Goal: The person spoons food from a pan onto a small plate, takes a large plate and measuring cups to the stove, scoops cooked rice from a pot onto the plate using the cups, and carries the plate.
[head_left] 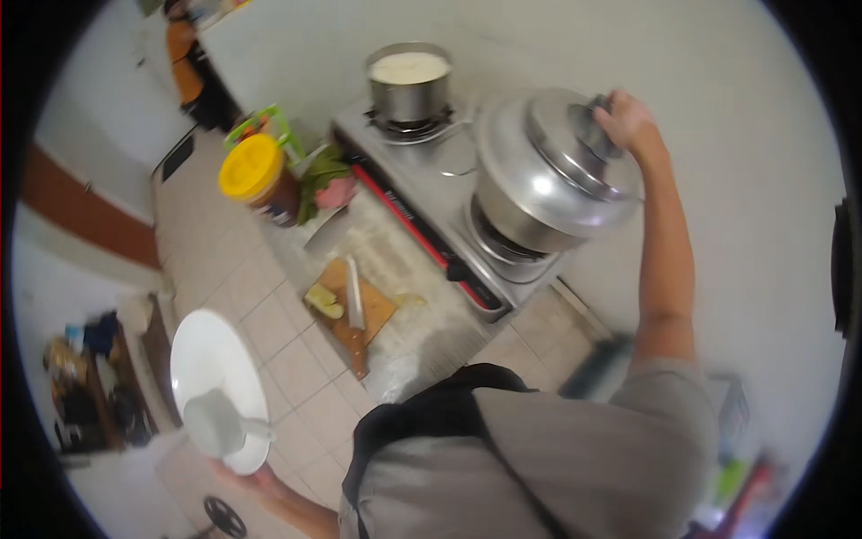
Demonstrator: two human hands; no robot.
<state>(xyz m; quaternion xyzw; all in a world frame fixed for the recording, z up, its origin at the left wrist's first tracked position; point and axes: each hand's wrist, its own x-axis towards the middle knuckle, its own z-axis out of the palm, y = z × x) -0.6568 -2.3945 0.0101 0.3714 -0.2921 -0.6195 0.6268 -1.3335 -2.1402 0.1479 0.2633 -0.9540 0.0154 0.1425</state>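
Head view: right hand [626, 123] grips lid knob [589, 133]; left hand [256, 481] seemingly holds plate [211, 352] by edge.

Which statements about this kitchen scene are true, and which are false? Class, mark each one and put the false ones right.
1. The left hand holds a white plate with a cup on it. True.
2. The right hand grips the knob on top of the big pot. True.
3. The knife lies on the floor. False: its blade rests on the cutting board.
4. The small pot is covered. False: it is open, showing pale contents.
5. The jar has a red lid. False: its top is yellow.
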